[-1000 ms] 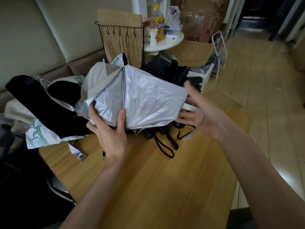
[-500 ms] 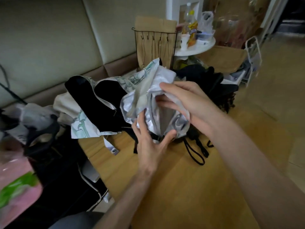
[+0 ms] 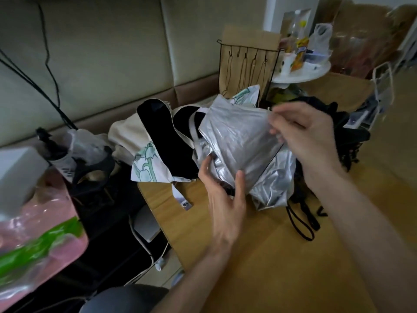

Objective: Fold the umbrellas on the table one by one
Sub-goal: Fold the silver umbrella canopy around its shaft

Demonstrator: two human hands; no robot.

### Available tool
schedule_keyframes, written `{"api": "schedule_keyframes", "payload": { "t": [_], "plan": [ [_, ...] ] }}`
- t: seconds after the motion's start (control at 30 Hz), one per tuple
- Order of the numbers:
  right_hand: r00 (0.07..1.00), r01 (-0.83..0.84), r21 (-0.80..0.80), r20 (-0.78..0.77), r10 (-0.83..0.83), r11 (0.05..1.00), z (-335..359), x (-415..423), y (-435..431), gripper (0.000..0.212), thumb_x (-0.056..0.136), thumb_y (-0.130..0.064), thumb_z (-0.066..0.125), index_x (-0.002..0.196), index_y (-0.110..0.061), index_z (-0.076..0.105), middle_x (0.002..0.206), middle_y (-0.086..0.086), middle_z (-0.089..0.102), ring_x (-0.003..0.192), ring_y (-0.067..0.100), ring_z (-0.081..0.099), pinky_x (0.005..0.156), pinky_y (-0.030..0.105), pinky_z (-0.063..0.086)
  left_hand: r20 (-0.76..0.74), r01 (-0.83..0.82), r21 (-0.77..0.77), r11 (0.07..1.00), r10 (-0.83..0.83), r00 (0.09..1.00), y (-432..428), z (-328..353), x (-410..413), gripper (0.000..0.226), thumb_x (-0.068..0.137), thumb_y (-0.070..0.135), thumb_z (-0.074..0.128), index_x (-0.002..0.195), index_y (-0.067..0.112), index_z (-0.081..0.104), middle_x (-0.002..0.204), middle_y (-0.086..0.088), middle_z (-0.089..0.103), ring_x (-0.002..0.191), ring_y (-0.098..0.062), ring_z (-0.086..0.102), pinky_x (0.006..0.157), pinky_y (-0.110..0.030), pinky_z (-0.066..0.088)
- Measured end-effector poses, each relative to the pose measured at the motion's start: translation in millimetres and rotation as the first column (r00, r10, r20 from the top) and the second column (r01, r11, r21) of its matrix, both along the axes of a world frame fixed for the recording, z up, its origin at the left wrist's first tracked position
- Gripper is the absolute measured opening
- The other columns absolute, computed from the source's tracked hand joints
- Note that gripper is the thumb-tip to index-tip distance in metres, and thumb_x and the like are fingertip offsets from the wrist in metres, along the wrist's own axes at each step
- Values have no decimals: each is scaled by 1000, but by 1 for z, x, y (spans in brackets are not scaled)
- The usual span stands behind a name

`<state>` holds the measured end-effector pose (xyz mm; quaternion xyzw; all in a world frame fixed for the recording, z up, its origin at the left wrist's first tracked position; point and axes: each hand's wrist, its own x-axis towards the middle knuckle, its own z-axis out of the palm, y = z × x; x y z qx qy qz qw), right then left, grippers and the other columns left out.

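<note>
A black-and-cream printed cloth umbrella [image 3: 158,143] lies at left. My left hand [image 3: 222,195] clasps the crinkled silver fabric umbrella [image 3: 243,143] low down, over the far end of the pale wooden table [image 3: 270,256]. My right hand [image 3: 309,134] pinches its upper panel (light, slippery, floppy, I judge; the ribs give the firmest hold).

On my feed the silver umbrella [image 3: 239,141] was a shiny, crinkled silver-grey with no print on it. The white umbrella [image 3: 144,168] carried green leafy line drawings on its outer cloth, and its lining was plain black. I saw a third, black umbrella [image 3: 352,134] and a black strap [image 3: 311,218]. The table [image 3: 282,267] was honey-coloured wood with a faint grain. The padded wall [image 3: 101,53] was pale beige, the cardboard [image 3: 246,41] brown, and the pink bag [image 3: 45,211] bore a bright green stripe.
</note>
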<state>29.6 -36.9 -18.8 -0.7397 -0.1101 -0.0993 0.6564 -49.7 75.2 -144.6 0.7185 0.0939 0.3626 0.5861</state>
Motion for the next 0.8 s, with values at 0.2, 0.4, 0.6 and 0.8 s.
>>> {"api": "schedule_keyframes", "payload": {
  "t": [0.2,0.4,0.6,0.8],
  "plan": [
    [945,0,-154,-322,-51,988,-41,-18,2,95,62,-64,93,132,-30,37,134,3,54,113,14,64,71,20,54,63,-21,-53,998,25,998,-5,4,-5,68,107,24,62,159,17,18,165,7,28,155,-6,28,125,-23,27],
    [845,-96,173,-506,172,980,-32,-27,21,75,68,-46,97,130,-21,63,109,-3,80,87,12,80,57,24,60,145,-2,-11,1000,4,989,-9,7,-11,66,106,26,57,159,15,19,162,23,25,156,-10,29,126,-44,33],
    [873,-63,246,-457,173,967,-21,-27,30,18,86,-14,82,103,-10,79,92,3,82,84,15,79,60,22,58,156,125,52,991,-132,979,-3,27,-18,71,107,28,57,162,20,13,165,16,23,158,-18,26,127,-49,30],
    [965,33,290,-257,44,957,-14,-12,34,32,87,-8,79,118,-9,72,102,3,81,92,15,79,83,36,65,-34,-175,299,938,194,980,16,40,-42,84,94,45,75,160,32,24,147,2,30,114,-19,63,84,-16,54]
  ]
}}
